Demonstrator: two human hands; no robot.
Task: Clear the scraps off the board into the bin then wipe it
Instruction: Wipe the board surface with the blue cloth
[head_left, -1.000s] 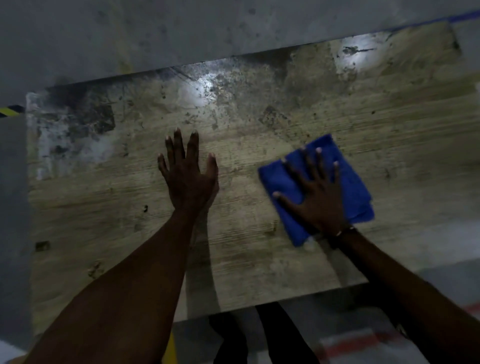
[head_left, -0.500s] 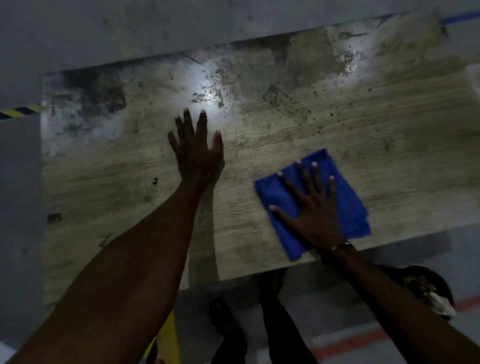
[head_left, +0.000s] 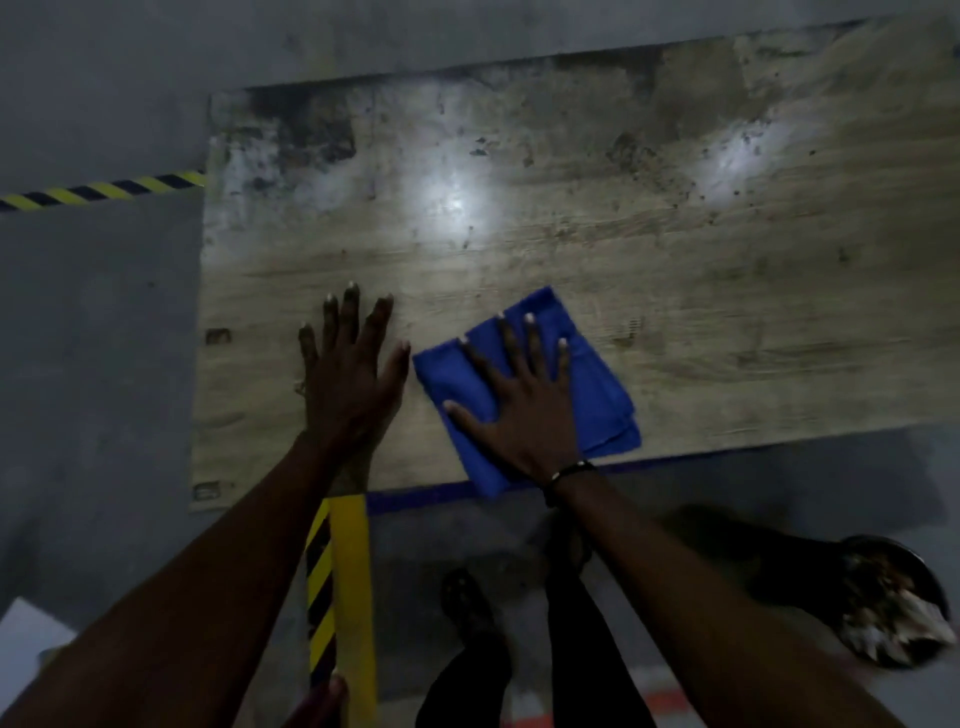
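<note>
Wiping stage, scrap-clearing apparently done. No loose scraps visible on board (head_left: 597, 249), only ground-in stains, dark blotches at far-left corner and speckling toward far right; dim light, so small crumbs possibly missed. Bin (head_left: 896, 603) on floor near right, well apart from board's near edge, holding pale and brownish scraps, consistent w/ first step complete. Right hand (head_left: 524, 400) flat on folded blue cloth (head_left: 597, 395), fingers straight and spread, palm pressing down, no pinch or curl round fabric. Cloth at near-centre of board, its near corner overhanging near edge by wrist. Left hand (head_left: 348, 379) flat on bare wood just left of cloth, fingers straight and mostly together, thumb out toward cloth but not touching it; prob bracing board against sliding. Board lying on grey floor, hazard-striped tape (head_left: 98, 189) meeting its left edge, another yellow-black strip (head_left: 337, 587) running out from under near edge. Left to do, by judgement: most of surface. Far half, right third and left end showing same dull film and marks; two bright glare patches on far half, wet or merely reflective, can't tell. Est. progress: clearing 100%, wiping early-to-mid.
</note>
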